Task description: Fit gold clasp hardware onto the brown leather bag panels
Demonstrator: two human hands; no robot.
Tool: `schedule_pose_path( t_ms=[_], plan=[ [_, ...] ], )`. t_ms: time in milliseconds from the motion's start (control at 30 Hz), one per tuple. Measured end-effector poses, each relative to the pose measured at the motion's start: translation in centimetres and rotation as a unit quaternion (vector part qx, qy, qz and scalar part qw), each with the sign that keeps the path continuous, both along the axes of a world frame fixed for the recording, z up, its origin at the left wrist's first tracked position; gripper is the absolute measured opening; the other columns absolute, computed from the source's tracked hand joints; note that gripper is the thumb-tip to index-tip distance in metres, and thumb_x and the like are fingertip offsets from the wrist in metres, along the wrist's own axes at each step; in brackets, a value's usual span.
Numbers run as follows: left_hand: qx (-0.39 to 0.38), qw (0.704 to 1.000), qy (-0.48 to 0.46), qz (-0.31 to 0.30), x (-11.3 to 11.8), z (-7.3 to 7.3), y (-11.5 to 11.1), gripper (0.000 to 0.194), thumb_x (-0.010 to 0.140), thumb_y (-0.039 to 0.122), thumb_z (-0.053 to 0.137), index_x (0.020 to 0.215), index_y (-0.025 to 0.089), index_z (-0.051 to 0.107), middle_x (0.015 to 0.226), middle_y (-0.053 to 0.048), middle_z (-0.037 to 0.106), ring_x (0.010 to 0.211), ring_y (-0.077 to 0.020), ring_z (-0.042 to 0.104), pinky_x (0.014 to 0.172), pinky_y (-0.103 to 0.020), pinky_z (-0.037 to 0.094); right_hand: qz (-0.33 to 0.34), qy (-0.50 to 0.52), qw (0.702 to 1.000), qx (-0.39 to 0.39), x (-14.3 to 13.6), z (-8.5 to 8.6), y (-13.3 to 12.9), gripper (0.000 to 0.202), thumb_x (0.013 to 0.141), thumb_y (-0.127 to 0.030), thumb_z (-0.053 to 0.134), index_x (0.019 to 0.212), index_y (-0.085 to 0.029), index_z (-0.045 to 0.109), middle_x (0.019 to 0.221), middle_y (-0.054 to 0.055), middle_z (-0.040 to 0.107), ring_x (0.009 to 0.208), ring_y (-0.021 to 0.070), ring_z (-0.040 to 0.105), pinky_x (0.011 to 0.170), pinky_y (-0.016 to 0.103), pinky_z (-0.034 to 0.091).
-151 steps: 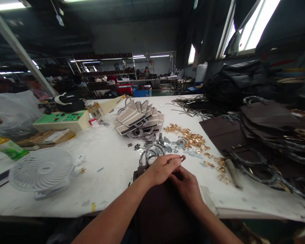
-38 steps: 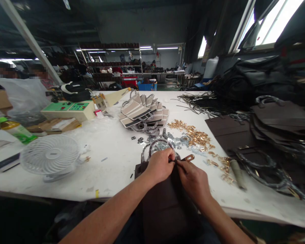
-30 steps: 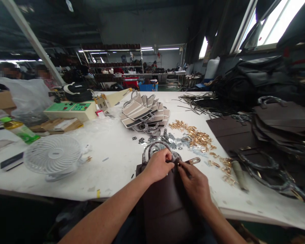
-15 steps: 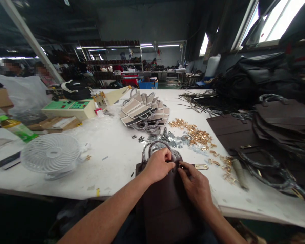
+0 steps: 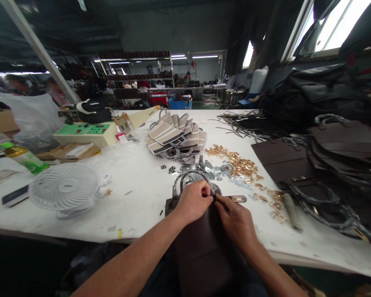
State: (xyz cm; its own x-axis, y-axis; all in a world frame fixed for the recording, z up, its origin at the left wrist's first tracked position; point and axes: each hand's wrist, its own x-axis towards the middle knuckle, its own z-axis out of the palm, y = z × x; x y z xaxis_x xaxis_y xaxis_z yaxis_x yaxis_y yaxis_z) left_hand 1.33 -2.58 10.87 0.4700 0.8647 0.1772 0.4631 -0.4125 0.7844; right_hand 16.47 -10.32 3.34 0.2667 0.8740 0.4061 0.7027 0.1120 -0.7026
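Observation:
A dark brown bag piece (image 5: pixel 200 255) hangs over the table's near edge, its wrapped, looped handle (image 5: pixel 185 177) lying on the tabletop. My left hand (image 5: pixel 195 200) is closed at the bag's upper part, just below the handle; what its fingers pinch is hidden. Close against its fingertips, my right hand (image 5: pixel 235 216) is closed, thumb and forefinger together at the bag's top. From behind the right fingers a strap end with a gold-rimmed slot (image 5: pixel 238 199) sticks out to the right. Gold fittings (image 5: pixel 243 165) and dark metal plates (image 5: pixel 200 166) lie beyond the hands.
A white fan (image 5: pixel 66 185) stands at left beside a bottle (image 5: pixel 24 159) and a green-topped machine (image 5: pixel 83 133). Beige-and-black pieces (image 5: pixel 173 132) are piled ahead. Dark brown bags (image 5: pixel 346 142) and an olive-coloured roll (image 5: pixel 290 211) lie at right.
My right hand has moved slightly left, up against my left fingertips. The slotted strap end has shifted left and up a little with it. My left hand stays nearly in place.

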Motion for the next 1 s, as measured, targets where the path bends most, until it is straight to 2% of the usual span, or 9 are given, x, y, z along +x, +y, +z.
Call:
schedule_pose_path(
  t_ms=[133,267,367,533,667,833,1000],
  plan=[
    [-0.039,0.999,-0.038,0.005,0.0,-0.1,0.2,0.018,0.07,0.015,0.066,0.067,0.021,0.049,0.063,0.007,0.051,0.059,-0.011,0.047,0.058,-0.024,0.034,0.006,0.095,0.995,0.009,0.0,0.2,0.2,0.03,0.093,-0.039,0.06,0.113,-0.023,0.076,0.109,0.006,0.08,0.094,0.0257,0.076,0.087,0.036,0.059],
    [-0.127,0.987,-0.094,-0.007,-0.3,-0.2,0.5,0.025,0.07,0.017,0.069,0.072,0.022,0.045,0.059,0.01,0.047,0.05,-0.0085,0.044,0.051,-0.022,0.033,-0.012,0.154,0.988,0.022,-0.2,0.3,-0.2,0.031,0.09,-0.043,0.064,0.11,-0.022,0.076,0.105,0.007,0.08,0.094,0.0253,0.075,0.086,0.036,0.059],
    [-0.185,0.976,-0.113,-0.028,-0.5,-0.2,0.7,0.027,0.07,0.018,0.068,0.076,0.023,0.043,0.057,0.011,0.045,0.044,-0.0072,0.043,0.047,-0.021,0.032,-0.017,0.16,0.987,0.027,-0.4,0.3,-0.6,0.032,0.089,-0.043,0.065,0.109,-0.021,0.076,0.103,0.007,0.08,0.091,0.0241,0.075,0.085,0.035,0.059],
    [-0.196,0.973,-0.12,-0.033,-0.5,-0.1,0.9,0.028,0.069,0.017,0.069,0.075,0.022,0.043,0.054,0.012,0.045,0.043,-0.0056,0.042,0.045,-0.019,0.032,-0.037,0.157,0.986,0.035,-0.5,0.3,-0.8,0.033,0.086,-0.045,0.069,0.107,-0.021,0.076,0.094,0.006,0.08,0.077,0.0215,0.075,0.077,0.032,0.06],
    [-0.24,0.96,-0.139,-0.032,-0.4,-0.3,0.9,0.03,0.069,0.019,0.071,0.076,0.023,0.041,0.055,0.012,0.047,0.041,-0.0053,0.04,0.041,-0.018,0.032,-0.041,0.158,0.986,0.038,-0.5,0.3,-1.0,0.028,0.088,-0.044,0.067,0.102,-0.022,0.078,0.094,0.005,0.08,0.08,0.0217,0.075,0.077,0.031,0.059],
    [-0.302,0.938,-0.166,-0.028,-0.4,-0.6,0.8,0.035,0.068,0.022,0.072,0.079,0.024,0.039,0.061,0.01,0.051,0.044,-0.0058,0.042,0.04,-0.017,0.033,-0.058,0.188,0.98,0.025,-0.6,0.2,-1.3,0.027,0.089,-0.045,0.067,0.098,-0.022,0.078,0.087,0.004,0.08,0.074,0.0213,0.074,0.077,0.032,0.06],
    [-0.297,0.941,-0.162,-0.028,-0.6,-0.9,0.8,0.034,0.069,0.022,0.071,0.078,0.024,0.039,0.061,0.009,0.051,0.047,-0.0073,0.045,0.043,-0.018,0.035,-0.019,0.143,0.988,0.049,-0.4,-0.1,-1.0,0.023,0.09,-0.041,0.065,0.097,-0.023,0.078,0.09,0.004,0.081,0.078,0.0213,0.075,0.076,0.031,0.06]
  ],
)
